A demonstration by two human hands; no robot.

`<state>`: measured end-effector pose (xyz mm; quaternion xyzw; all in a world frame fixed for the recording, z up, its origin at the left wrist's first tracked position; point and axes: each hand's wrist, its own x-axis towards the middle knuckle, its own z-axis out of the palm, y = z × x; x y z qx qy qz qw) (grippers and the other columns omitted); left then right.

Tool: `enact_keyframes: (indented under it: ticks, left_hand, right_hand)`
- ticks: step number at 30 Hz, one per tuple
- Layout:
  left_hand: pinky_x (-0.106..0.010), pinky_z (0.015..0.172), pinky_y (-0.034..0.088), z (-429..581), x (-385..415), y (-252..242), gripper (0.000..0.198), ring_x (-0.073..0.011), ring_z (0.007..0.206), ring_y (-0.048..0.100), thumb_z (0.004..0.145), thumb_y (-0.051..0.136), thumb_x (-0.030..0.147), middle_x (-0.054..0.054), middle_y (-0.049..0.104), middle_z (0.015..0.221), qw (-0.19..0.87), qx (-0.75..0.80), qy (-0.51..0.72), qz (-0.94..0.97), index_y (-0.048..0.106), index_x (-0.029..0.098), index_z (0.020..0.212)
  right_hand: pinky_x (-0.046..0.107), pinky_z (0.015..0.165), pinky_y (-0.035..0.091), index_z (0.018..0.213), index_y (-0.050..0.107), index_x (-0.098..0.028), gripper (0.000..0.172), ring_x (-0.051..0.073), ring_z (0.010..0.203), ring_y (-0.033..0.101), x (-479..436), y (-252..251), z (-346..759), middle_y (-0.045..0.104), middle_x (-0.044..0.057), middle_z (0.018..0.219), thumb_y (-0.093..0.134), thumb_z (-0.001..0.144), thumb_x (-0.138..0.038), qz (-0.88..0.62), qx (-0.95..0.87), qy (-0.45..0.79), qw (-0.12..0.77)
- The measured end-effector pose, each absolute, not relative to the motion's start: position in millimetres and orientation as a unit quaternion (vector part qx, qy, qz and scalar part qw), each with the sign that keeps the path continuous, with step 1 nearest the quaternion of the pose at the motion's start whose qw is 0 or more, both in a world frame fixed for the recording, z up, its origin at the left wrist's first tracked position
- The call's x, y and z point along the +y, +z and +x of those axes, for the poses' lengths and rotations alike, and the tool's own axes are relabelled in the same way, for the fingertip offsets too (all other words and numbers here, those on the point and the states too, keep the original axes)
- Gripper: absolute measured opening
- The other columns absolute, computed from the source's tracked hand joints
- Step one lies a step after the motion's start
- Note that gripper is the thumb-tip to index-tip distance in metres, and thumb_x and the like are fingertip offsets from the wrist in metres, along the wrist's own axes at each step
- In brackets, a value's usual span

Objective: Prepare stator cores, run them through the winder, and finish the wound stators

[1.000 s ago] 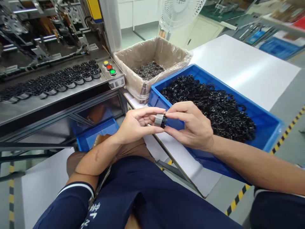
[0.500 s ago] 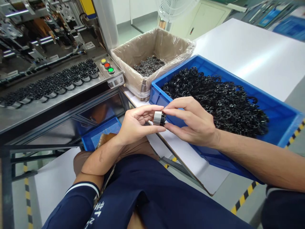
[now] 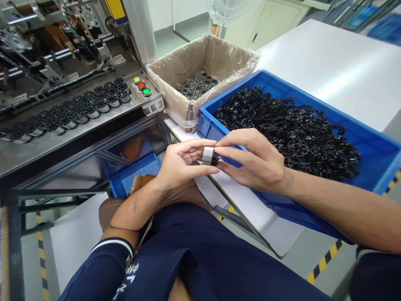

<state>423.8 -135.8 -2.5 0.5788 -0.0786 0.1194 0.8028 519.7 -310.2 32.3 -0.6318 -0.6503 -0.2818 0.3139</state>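
Between my two hands is a short silver metal stator core (image 3: 207,155) with a black plastic end piece (image 3: 214,158) on its right side. My left hand (image 3: 178,163) pinches the metal part between thumb and fingers, with its axis lying sideways. From the right, the fingertips and thumb of my right hand (image 3: 255,161) close on the black end piece, and they partly hide it. Both hands are above the table edge, in front of a blue bin (image 3: 380,146) heaped with black plastic rings (image 3: 297,133).
A plastic-lined box (image 3: 175,104) holds more dark parts. To the left, rows of metal cores with black ends (image 3: 83,110) stand on the machine's ledge, by yellow, red and green buttons (image 3: 142,86). A white table (image 3: 338,71) extends behind the bin. A fan (image 3: 228,10) stands farther back.
The whole view has shifted slightly. My right fingers have shifted a little on the black end piece, which shows less now. My left hand keeps its hold on the core.
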Motion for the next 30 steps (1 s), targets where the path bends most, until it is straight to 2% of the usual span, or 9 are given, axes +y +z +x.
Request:
enact_keyframes:
  ticks: [3,8,15,19,25,28,30]
  left_hand:
    - [-0.028,0.080,0.066,423.9,-136.5,-2.6,0.050,-0.0182,0.083,0.078,0.058,0.094,0.021,-0.004,0.080,0.094,0.809,-0.083,0.129,0.567,0.075,0.020,0.105]
    - [-0.030,0.081,0.066,423.2,-136.1,-1.7,0.051,-0.0189,0.084,0.077,0.057,0.095,0.023,-0.003,0.080,0.095,0.808,-0.071,0.125,0.571,0.076,0.021,0.104]
    - [-0.035,0.084,0.067,422.2,-135.8,-2.6,0.052,-0.0231,0.090,0.078,0.057,0.095,0.028,-0.005,0.080,0.097,0.810,-0.060,0.107,0.574,0.076,0.020,0.105]
    - [-0.033,0.082,0.066,421.1,-135.6,-3.2,0.051,-0.0207,0.085,0.077,0.057,0.095,0.025,-0.004,0.080,0.096,0.810,-0.058,0.120,0.571,0.076,0.020,0.104]
    - [-0.027,0.079,0.065,418.0,-136.4,-2.8,0.050,-0.0170,0.084,0.077,0.062,0.091,0.013,-0.002,0.080,0.096,0.818,-0.083,0.107,0.560,0.077,0.024,0.109]
    - [-0.028,0.080,0.065,416.5,-137.3,-4.9,0.050,-0.0190,0.089,0.077,0.063,0.091,0.018,-0.003,0.080,0.100,0.806,-0.073,0.103,0.579,0.077,0.024,0.111]
    - [-0.030,0.084,0.064,416.2,-137.4,-6.8,0.048,-0.0211,0.095,0.076,0.069,0.088,0.025,-0.005,0.079,0.106,0.794,-0.058,0.101,0.597,0.075,0.023,0.115]
  right_hand:
    - [0.040,0.077,0.062,0.120,0.058,-0.018,0.032,0.023,0.095,0.068,-309.6,32.5,519.8,0.069,0.010,0.102,0.069,0.090,-0.023,-0.626,-0.655,-0.289,0.308]
    - [0.038,0.077,0.062,0.117,0.060,-0.027,0.027,0.022,0.098,0.069,-311.8,32.2,519.3,0.070,0.007,0.105,0.066,0.092,-0.021,-0.647,-0.650,-0.274,0.290]
    - [0.040,0.080,0.061,0.128,0.057,-0.024,0.038,0.024,0.098,0.069,-310.7,30.3,520.2,0.071,0.008,0.105,0.067,0.092,-0.032,-0.648,-0.641,-0.276,0.306]
    - [0.037,0.079,0.061,0.123,0.058,-0.028,0.034,0.022,0.097,0.069,-311.5,32.5,520.0,0.071,0.006,0.106,0.068,0.091,-0.024,-0.652,-0.648,-0.264,0.293]
    - [0.036,0.081,0.061,0.119,0.062,-0.025,0.031,0.022,0.099,0.068,-316.6,32.3,521.5,0.071,0.007,0.105,0.071,0.090,-0.028,-0.641,-0.665,-0.279,0.264]
    - [0.035,0.081,0.060,0.119,0.063,-0.025,0.027,0.021,0.101,0.068,-314.9,30.6,518.3,0.071,0.006,0.105,0.067,0.093,-0.030,-0.637,-0.672,-0.283,0.248]
    - [0.035,0.079,0.060,0.118,0.063,-0.021,0.027,0.021,0.099,0.068,-312.2,31.0,521.5,0.071,0.007,0.104,0.065,0.094,-0.033,-0.623,-0.683,-0.299,0.237]
